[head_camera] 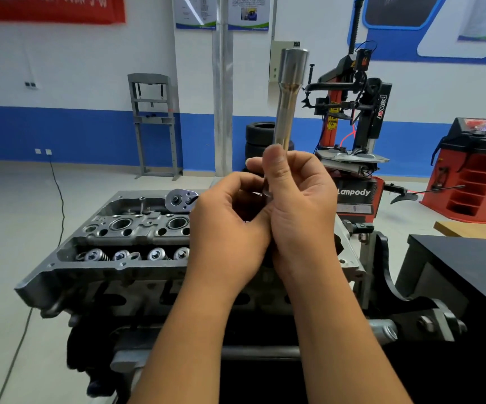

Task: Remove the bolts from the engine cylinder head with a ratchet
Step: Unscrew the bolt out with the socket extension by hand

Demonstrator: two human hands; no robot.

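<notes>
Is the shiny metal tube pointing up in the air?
Yes, the right hand holds the long socket upright above the cylinder head.

shiny silver socket extension point(287, 100), grey metal cylinder head point(113, 243), red-and-black tyre machine point(355, 118)

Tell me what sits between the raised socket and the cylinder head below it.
In the head view, only the two hands: the right hand grips the long socket upright, the left hand beside it, both above the cylinder head.

A long chrome socket point(287, 103) stands upright at frame centre. The ratchet head point(181, 200) lies on the grey cylinder head point(125, 246), lower left, valve springs exposed.
</notes>
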